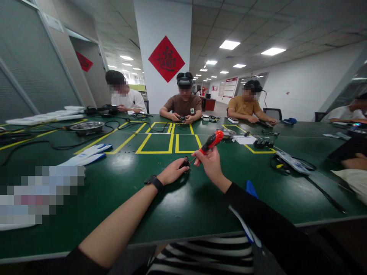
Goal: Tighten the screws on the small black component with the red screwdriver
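Small dark part (pixel 186 163) and screwdriver (pixel 212 140)

Part: pinched by left hand (pixel 174 171), over green table (pixel 123 210). Screwdriver: red and black, gripped in right hand (pixel 210 162), slanting down toward the part. White-and-blue glove (pixel 89 152): farther left.

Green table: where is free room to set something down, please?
Free: the patch between the white glove and the left forearm; another between the blue piece by the right sleeve and the long white object. Crowded: around the metal dish, white paper and black parts.
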The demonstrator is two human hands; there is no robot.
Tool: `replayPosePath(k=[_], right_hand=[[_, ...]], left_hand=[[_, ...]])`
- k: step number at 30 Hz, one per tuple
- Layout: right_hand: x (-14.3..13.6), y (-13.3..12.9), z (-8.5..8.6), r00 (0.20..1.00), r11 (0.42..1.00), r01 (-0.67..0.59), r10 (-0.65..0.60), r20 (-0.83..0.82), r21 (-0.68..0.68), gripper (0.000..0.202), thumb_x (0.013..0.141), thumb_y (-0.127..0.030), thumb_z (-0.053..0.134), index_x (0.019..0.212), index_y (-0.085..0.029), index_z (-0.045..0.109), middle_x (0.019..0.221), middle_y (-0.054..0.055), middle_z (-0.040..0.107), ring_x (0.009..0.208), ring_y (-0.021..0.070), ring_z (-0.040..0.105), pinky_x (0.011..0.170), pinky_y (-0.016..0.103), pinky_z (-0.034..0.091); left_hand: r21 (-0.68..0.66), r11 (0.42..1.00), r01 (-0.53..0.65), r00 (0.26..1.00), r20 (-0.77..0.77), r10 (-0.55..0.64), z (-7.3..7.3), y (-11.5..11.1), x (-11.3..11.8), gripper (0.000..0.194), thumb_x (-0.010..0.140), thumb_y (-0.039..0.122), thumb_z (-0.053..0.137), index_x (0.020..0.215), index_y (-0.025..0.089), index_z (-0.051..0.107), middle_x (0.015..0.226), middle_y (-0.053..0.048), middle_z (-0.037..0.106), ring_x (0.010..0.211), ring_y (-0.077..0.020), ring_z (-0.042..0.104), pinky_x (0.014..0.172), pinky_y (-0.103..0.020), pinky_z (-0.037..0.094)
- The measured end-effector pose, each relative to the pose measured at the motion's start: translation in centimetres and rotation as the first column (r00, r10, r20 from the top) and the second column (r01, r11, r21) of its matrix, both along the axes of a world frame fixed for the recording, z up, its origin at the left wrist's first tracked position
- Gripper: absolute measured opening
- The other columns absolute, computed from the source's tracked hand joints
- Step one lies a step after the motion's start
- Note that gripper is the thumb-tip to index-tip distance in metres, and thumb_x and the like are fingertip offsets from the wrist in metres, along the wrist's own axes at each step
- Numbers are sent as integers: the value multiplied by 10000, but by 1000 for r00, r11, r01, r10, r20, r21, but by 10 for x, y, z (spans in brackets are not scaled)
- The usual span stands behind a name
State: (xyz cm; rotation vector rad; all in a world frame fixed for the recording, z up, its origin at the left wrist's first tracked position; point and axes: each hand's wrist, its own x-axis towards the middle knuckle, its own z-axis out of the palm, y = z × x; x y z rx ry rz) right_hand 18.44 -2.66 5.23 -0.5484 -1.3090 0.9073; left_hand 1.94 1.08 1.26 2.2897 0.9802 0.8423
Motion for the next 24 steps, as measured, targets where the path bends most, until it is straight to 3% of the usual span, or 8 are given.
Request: replayPosePath(k=[7, 11, 18, 21, 24], right_hand=[[3, -1, 0, 996, 997, -71, 70, -47, -14, 260, 854, -331, 486, 1087, -223, 445, 810, 3, 642, 520, 92, 597, 500, 226, 508], [1, -2, 2, 998, 998, -55, 55, 3, -16, 273, 834, -333, 525, 1074, -228, 449, 842, 7, 645, 497, 84, 587, 477, 216, 495], [-3, -2, 2, 1000, 1000, 18, -18, 14, -6, 320, 758, -308, 633, 950, -244, 385, 718, -52, 624, 422, 86, 540, 403, 199, 435], [1, 2, -1, 994, 994, 109, -109, 28, 2, 262, 767, -313, 619, 917, -229, 422, 686, -58, 592, 434, 77, 508, 423, 199, 416], [5, 7, -2, 962, 961, 271, -270, -31, 46, 186, 735, -283, 655, 775, -198, 496, 736, -37, 575, 621, 86, 550, 597, 209, 452]], left_hand=[[21, 1000, 3, 1000, 12, -3, -2, 0, 0, 216, 827, 304, 462, 937, 155, 573, 960, -58, 593, 872, -197, 530, 842, -323, 415], [25, 1000, 3, 1000, 7, -3, -1, 0, 0, 231, 825, 305, 470, 966, 151, 570, 981, -66, 592, 885, -202, 527, 854, -329, 413], [43, 999, 23, 1000, 4, -23, -1, -1, -1, 247, 832, 299, 462, 1003, 153, 564, 1000, -66, 593, 899, -201, 527, 867, -329, 410], [42, 999, 14, 1000, 4, -14, -1, -1, -1, 240, 829, 305, 466, 981, 154, 575, 999, -68, 596, 902, -203, 530, 864, -327, 412], [41, 999, 17, 1000, 5, -17, -1, -1, -1, 255, 831, 306, 463, 1004, 160, 579, 1027, -69, 594, 928, -203, 530, 887, -327, 401]])
